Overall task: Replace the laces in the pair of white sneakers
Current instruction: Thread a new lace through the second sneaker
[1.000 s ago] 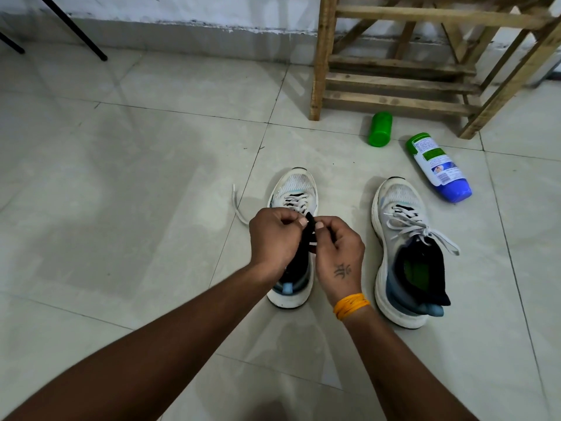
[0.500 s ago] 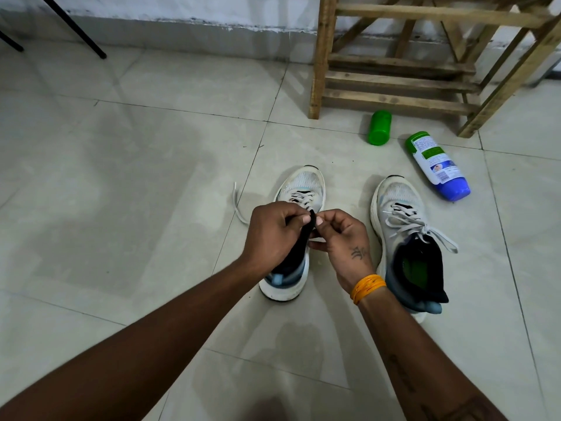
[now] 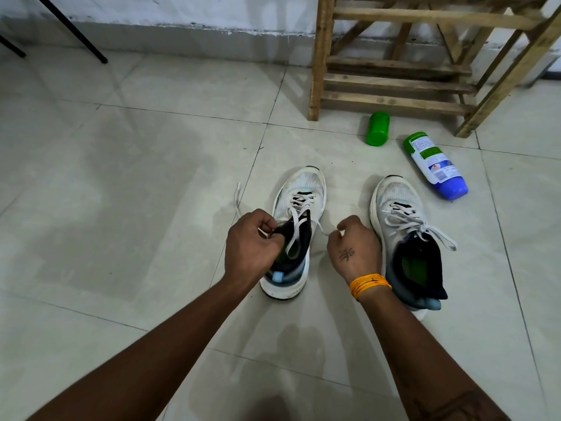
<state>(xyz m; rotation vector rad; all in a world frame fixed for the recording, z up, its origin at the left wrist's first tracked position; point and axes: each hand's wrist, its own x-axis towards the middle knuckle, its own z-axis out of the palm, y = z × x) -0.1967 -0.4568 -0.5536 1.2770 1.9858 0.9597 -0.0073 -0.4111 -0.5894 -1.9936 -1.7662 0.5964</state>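
White flat lace (image 3: 296, 229) runs between my hands across the left sneaker (image 3: 296, 226), which lies on the tile floor (image 3: 121, 177), toe away from me. My left hand (image 3: 250, 247) pinches one strand at the dark collar; my right hand (image 3: 353, 249), just right of the shoe, is curled on the other end, pulled sideways across its long axis. Mesh upper, rubbery sole. Right sneaker (image 3: 406, 238) sits tied, near my right wrist.

Bottle (image 3: 434, 165) right of cap (image 3: 377, 128), both behind sneakers (image 3: 400, 220).
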